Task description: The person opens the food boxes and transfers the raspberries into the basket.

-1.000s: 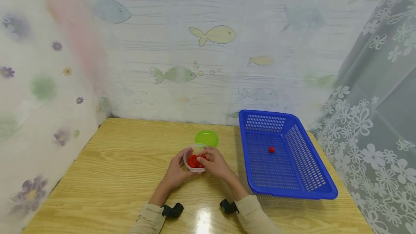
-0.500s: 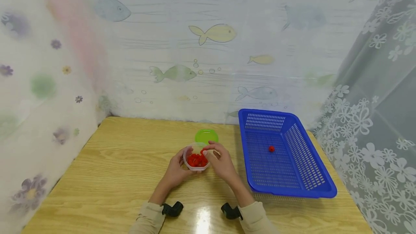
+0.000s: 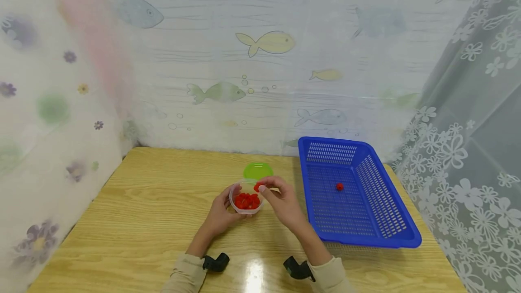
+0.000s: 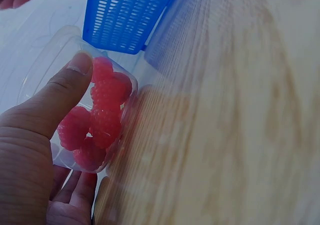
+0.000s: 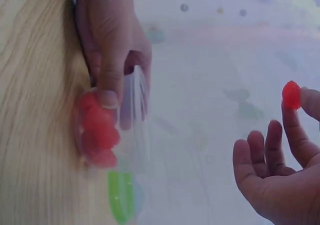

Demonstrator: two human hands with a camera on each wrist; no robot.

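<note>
Clock directions are centring on the tub, with 12 o'clock pointing away from the person. At 8 o'clock, the left hand (image 3: 220, 215) is gripping the clear tub (image 3: 246, 212), its thumb crossing the rim and its fingers lying round the outside. The tub is holding a pile of red berries (image 3: 246, 201). Its sides are probably being light, thin and flexible; for steadiness, be holding it low and keep squeezing lightly. Just beyond, toward 1 o'clock, a green lid (image 3: 258, 172) is lying on the table (image 3: 163, 193). Also near 1 o'clock, by the rim, the single berry (image 5: 291, 95) is being pinched between thumb and fingertip of the right hand (image 3: 285, 202), the other fingers lying apart from it. It is likely weighing little and probably yielding under pressure; be pinching opposite sides gently. At 3 o'clock, a blue basket (image 3: 346, 211) is containing another berry (image 3: 339, 186).
</note>
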